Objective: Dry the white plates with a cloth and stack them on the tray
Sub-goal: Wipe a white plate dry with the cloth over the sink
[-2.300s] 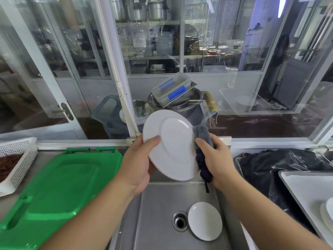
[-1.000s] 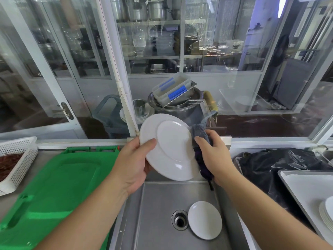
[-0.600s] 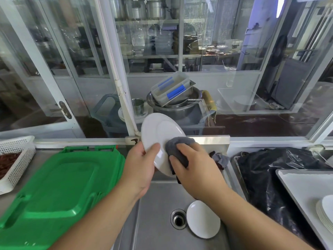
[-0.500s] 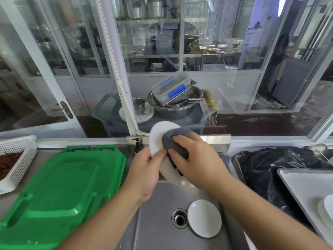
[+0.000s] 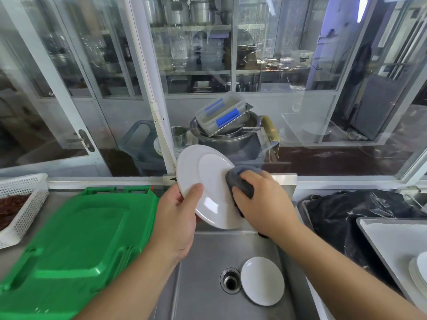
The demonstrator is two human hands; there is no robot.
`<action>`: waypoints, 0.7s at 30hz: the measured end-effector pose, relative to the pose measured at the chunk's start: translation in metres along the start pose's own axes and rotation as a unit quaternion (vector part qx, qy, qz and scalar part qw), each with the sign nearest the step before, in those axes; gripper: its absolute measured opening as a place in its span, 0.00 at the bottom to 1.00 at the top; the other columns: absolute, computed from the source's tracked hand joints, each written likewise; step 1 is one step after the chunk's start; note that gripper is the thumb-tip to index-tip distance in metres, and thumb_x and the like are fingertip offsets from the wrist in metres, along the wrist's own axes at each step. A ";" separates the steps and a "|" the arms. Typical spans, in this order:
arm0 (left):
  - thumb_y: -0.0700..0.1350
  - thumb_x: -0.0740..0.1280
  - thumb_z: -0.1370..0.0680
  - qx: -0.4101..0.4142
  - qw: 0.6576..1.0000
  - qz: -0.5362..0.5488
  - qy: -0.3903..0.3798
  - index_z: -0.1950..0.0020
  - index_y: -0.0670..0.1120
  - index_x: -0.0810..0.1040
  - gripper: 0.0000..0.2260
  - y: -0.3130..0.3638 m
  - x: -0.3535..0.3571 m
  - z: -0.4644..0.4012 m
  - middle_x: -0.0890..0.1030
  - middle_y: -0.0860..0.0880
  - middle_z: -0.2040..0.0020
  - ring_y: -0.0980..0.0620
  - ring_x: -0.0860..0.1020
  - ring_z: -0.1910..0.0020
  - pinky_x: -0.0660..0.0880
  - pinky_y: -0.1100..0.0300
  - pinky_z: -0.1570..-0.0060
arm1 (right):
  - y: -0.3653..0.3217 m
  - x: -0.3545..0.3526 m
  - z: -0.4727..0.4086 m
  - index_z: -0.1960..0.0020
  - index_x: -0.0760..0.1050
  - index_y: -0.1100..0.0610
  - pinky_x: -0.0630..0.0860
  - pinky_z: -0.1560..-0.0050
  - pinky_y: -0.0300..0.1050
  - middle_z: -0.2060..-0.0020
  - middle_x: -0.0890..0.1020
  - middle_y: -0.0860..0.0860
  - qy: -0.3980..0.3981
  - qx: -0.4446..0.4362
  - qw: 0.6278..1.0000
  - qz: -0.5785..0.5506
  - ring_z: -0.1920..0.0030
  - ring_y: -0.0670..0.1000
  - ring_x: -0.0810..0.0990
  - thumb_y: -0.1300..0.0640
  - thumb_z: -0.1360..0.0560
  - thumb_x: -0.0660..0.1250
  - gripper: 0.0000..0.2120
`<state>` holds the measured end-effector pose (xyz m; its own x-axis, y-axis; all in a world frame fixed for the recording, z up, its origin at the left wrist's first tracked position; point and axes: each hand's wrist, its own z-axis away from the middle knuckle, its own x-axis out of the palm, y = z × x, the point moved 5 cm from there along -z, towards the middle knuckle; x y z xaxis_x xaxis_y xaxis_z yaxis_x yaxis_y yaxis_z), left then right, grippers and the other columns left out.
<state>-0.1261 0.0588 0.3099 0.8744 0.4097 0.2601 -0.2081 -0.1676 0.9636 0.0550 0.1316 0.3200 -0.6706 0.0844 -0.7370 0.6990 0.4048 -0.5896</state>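
A white plate (image 5: 203, 179) is held tilted above the back of the sink, its face toward me. My left hand (image 5: 176, 218) grips its lower left rim, thumb on the face. My right hand (image 5: 265, 204) presses a grey cloth (image 5: 240, 181) against the plate's right side. A second white plate (image 5: 262, 280) lies flat in the sink (image 5: 201, 285) beside the drain (image 5: 230, 280). At the far right a stack of white plates (image 5: 419, 271) rests on a grey tray (image 5: 388, 239).
Stacked green plastic lids (image 5: 76, 239) cover the counter on the left, with a white mesh basket (image 5: 23, 204) beyond them. A black plastic bag (image 5: 342, 218) lies between the sink and the tray. A glass window with a white frame closes off the back.
The plate has turned more face-on to me. My right hand with the cloth has slid from the middle of the plate to its right side.
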 end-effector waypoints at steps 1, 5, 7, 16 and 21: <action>0.49 0.71 0.27 0.000 1.000 -0.005 0.003 0.53 0.56 0.88 0.07 -0.001 -0.001 -0.001 0.88 0.47 0.50 0.44 0.85 0.46 0.76 0.33 0.34 | -0.004 0.002 0.009 0.50 0.77 0.47 0.71 0.60 0.47 0.46 0.78 0.47 -0.007 -0.014 1.000 -0.005 0.55 0.54 0.78 0.46 0.22 0.66 0.06; 0.48 0.70 0.27 -0.023 1.000 -0.016 -0.010 0.50 0.55 0.88 0.09 -0.012 0.001 0.001 0.88 0.43 0.48 0.41 0.84 0.45 0.80 0.34 0.38 | -0.028 0.004 0.027 0.49 0.78 0.48 0.77 0.59 0.50 0.51 0.76 0.44 -0.033 -0.105 0.991 -0.079 0.55 0.49 0.76 0.43 0.23 0.63 0.11; 0.46 0.71 0.25 -0.036 0.999 -0.009 -0.030 0.48 0.51 0.88 0.08 -0.019 0.006 0.006 0.87 0.40 0.48 0.42 0.84 0.48 0.83 0.42 0.47 | -0.033 0.000 0.016 0.46 0.80 0.49 0.78 0.56 0.51 0.49 0.76 0.45 -0.017 -0.122 0.988 -0.091 0.54 0.50 0.78 0.45 0.22 0.66 0.10; 0.57 0.74 0.32 0.006 0.999 -0.030 -0.041 0.51 0.54 0.87 0.13 -0.011 0.009 0.005 0.88 0.46 0.49 0.45 0.84 0.47 0.80 0.38 0.42 | 0.010 -0.001 -0.024 0.41 0.76 0.50 0.78 0.53 0.53 0.46 0.78 0.51 0.043 0.033 0.998 -0.020 0.53 0.58 0.79 0.44 0.20 0.64 0.12; 0.60 0.73 0.31 0.019 0.996 -0.075 -0.042 0.48 0.57 0.86 0.14 -0.015 0.004 0.000 0.88 0.47 0.48 0.40 0.84 0.43 0.78 0.30 0.38 | 0.017 0.014 -0.007 0.47 0.69 0.47 0.67 0.56 0.50 0.52 0.72 0.47 0.002 0.099 0.995 0.003 0.59 0.53 0.72 0.42 0.19 0.61 0.09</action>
<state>-0.1192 0.0629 0.2967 0.9287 0.3556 0.1054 -0.0570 -0.1440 0.9879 0.0560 0.1459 0.3020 -0.6672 0.0905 -0.7394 0.7378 0.2169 -0.6392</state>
